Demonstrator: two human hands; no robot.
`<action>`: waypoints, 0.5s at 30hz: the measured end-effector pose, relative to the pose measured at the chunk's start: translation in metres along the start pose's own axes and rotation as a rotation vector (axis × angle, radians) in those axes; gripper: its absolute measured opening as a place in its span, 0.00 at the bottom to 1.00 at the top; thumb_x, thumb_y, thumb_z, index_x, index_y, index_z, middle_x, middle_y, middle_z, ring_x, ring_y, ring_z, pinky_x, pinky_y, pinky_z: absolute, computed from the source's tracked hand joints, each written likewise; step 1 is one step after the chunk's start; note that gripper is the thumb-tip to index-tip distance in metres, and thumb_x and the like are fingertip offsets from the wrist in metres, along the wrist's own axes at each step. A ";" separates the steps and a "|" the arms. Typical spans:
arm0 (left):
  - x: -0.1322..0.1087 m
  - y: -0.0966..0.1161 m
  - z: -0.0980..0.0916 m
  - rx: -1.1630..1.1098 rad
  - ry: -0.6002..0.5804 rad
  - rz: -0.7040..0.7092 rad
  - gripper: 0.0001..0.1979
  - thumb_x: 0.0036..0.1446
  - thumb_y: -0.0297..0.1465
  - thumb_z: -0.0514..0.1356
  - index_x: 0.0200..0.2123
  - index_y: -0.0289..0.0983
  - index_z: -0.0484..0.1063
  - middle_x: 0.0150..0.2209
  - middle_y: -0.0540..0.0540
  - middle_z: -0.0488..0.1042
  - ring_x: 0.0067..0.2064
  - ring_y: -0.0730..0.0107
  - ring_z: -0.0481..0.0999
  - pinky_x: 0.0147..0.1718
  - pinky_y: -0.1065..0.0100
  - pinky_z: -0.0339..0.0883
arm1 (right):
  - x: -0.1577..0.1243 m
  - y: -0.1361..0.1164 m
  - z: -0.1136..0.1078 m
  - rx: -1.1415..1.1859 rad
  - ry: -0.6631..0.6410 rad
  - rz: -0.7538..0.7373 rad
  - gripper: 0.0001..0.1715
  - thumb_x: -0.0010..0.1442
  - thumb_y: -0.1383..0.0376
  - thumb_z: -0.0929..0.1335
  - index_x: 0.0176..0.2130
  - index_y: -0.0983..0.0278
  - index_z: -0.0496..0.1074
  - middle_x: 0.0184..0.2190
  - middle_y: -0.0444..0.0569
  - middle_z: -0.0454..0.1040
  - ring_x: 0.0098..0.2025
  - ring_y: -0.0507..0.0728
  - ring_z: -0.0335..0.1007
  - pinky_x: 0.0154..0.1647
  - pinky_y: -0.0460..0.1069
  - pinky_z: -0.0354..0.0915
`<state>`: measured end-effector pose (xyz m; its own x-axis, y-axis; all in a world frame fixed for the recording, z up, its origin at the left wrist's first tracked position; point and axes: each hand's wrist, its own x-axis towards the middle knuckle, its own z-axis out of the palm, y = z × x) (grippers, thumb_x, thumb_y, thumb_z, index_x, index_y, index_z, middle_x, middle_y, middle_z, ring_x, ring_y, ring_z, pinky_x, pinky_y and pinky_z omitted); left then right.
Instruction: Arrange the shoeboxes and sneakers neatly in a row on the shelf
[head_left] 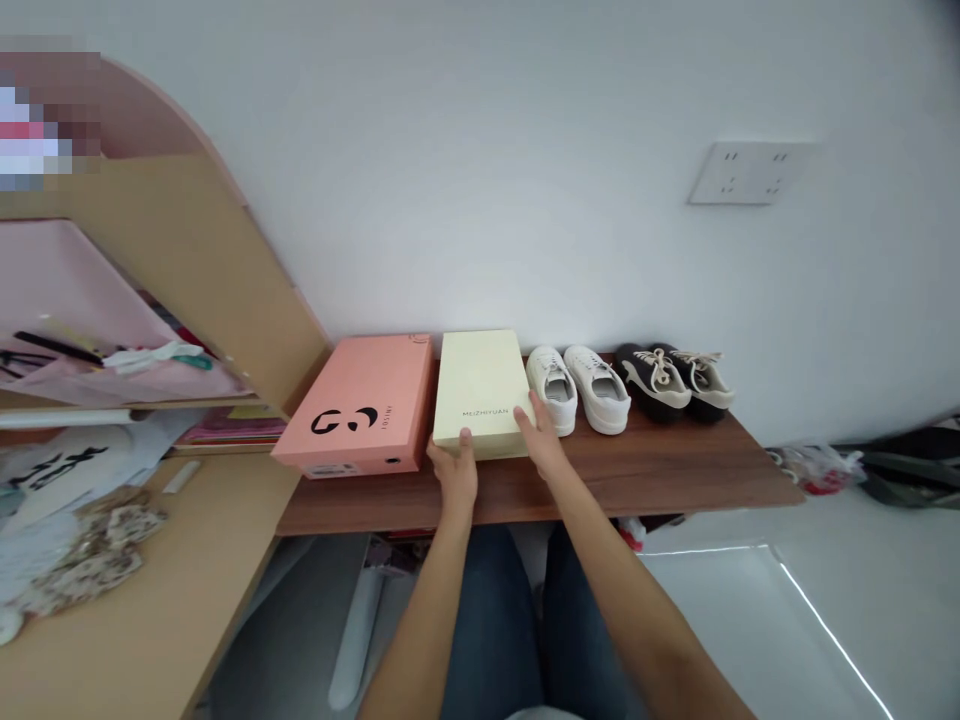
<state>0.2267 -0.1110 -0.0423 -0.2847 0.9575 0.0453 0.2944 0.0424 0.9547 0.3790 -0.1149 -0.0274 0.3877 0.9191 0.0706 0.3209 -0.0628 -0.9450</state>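
Observation:
A pale yellow shoe box [481, 375] lies flat on the dark wooden shelf [517, 492], its lid on. My left hand [456, 472] grips its front left corner, thumb on top and fingers against the front side. At the front right corner, my right hand [541, 438] holds the box with the thumb on the lid and fingers along the right side. Close on the left is a pink shoe box [367, 400] with black lettering. Just right of my right hand stand a white sneaker [553, 385] and its mate [598, 388], toes toward the wall.
Farther right on the shelf is a pair of black shoes [654, 380] with cream laces. A light wooden desk [217, 560] with papers and a spotted cloth [101, 555] adjoins on the left. The white wall [480, 180] with a socket plate [752, 172] rises behind.

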 end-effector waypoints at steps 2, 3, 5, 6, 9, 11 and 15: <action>-0.007 0.006 0.004 0.022 0.051 0.031 0.35 0.64 0.50 0.49 0.64 0.33 0.47 0.61 0.30 0.63 0.64 0.59 0.63 0.61 0.58 0.58 | 0.000 0.013 0.001 0.042 -0.002 0.018 0.40 0.63 0.47 0.60 0.68 0.58 0.51 0.69 0.49 0.52 0.69 0.60 0.49 0.68 0.58 0.51; -0.013 0.011 0.004 0.054 0.083 0.070 0.35 0.62 0.50 0.51 0.64 0.35 0.49 0.61 0.30 0.63 0.65 0.57 0.62 0.62 0.56 0.57 | -0.005 0.020 0.001 0.087 -0.004 0.028 0.40 0.63 0.46 0.59 0.68 0.56 0.49 0.69 0.48 0.52 0.68 0.60 0.51 0.66 0.59 0.54; -0.025 0.024 0.001 0.149 0.162 0.217 0.36 0.58 0.51 0.57 0.62 0.38 0.54 0.63 0.31 0.59 0.67 0.50 0.56 0.63 0.48 0.51 | -0.021 0.032 0.002 0.250 -0.037 0.083 0.40 0.63 0.46 0.58 0.69 0.51 0.45 0.69 0.47 0.53 0.65 0.62 0.58 0.59 0.62 0.64; -0.031 0.032 -0.001 0.202 0.208 0.312 0.37 0.54 0.51 0.60 0.61 0.39 0.56 0.65 0.31 0.56 0.68 0.47 0.52 0.63 0.45 0.48 | -0.030 0.037 0.004 0.357 -0.065 0.126 0.39 0.63 0.46 0.58 0.69 0.48 0.44 0.67 0.47 0.56 0.62 0.62 0.63 0.54 0.62 0.68; -0.043 0.061 0.000 0.315 0.310 0.550 0.45 0.46 0.50 0.67 0.61 0.38 0.55 0.68 0.27 0.45 0.69 0.38 0.42 0.62 0.39 0.44 | -0.057 0.045 0.011 0.627 -0.183 0.227 0.37 0.62 0.44 0.60 0.66 0.45 0.50 0.59 0.47 0.69 0.52 0.62 0.72 0.44 0.61 0.73; -0.046 0.077 0.004 0.356 0.333 0.617 0.51 0.44 0.48 0.68 0.64 0.35 0.49 0.69 0.24 0.40 0.69 0.35 0.41 0.61 0.37 0.45 | -0.066 0.046 0.008 0.659 -0.309 0.234 0.35 0.60 0.45 0.62 0.64 0.47 0.55 0.55 0.46 0.72 0.49 0.61 0.74 0.45 0.60 0.72; -0.037 0.087 0.009 0.438 0.297 0.676 0.49 0.46 0.39 0.67 0.66 0.34 0.46 0.68 0.24 0.43 0.68 0.35 0.46 0.59 0.38 0.48 | -0.053 0.038 -0.038 0.208 -0.366 0.021 0.26 0.61 0.50 0.65 0.56 0.54 0.68 0.53 0.51 0.74 0.51 0.62 0.72 0.53 0.62 0.67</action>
<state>0.2713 -0.1405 0.0362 -0.1302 0.7049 0.6973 0.7956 -0.3454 0.4977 0.4035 -0.1811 -0.0553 0.0477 0.9983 -0.0322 0.1201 -0.0377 -0.9920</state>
